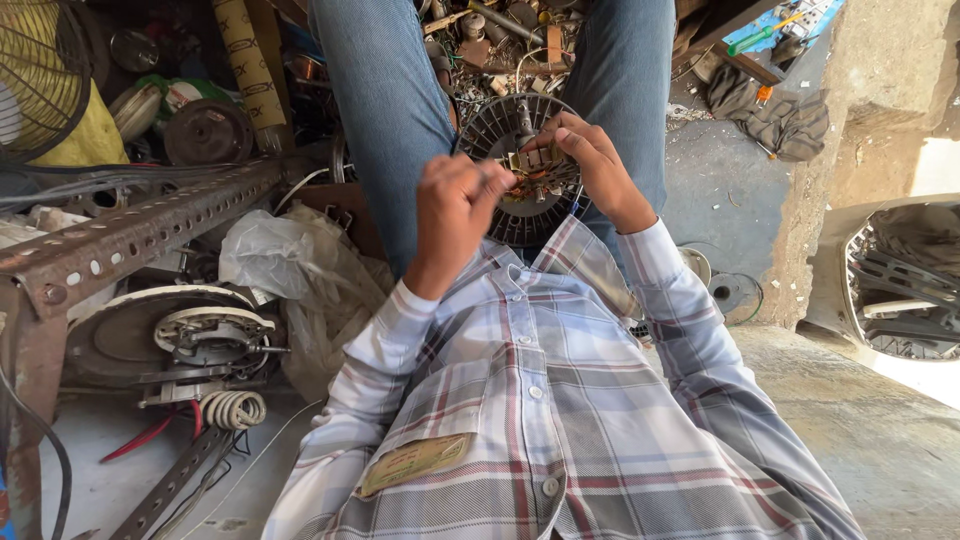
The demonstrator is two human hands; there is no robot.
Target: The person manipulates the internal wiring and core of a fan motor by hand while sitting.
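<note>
Closest to me is my checked shirt (520, 420), with a flat brownish packet (415, 463) that sticks out of its chest pocket. Above it I hold both hands up in front of my knees. My left hand (455, 205) is closed, and its fingers pinch the near end of a small motor part (535, 172), a piece with yellowish metal and reddish copper wire. My right hand (590, 160) is also closed on the same part; the fingers curl over its top and far side, so the part sits between my two hands and touches both. It hangs in the air, just above a round dark grey disc (505, 125) with many thin ribs, which rests between my legs in blue jeans (385, 110). To my left, near my elbow, lies a crumpled clear plastic bag (275, 260), and beside it a round motor housing (175, 335) with a coil of white wire (232, 408) and red wires. A rusty metal bar with holes (140, 230) goes across above them. Farther away, behind my legs, there is a heap of small metal scrap (500, 40). At the far left stands a wire fan guard (40, 75), and at the far right a grey cloth (780, 120) lies on the concrete floor (720, 200), below a green-handled screwdriver (755, 38).
</note>
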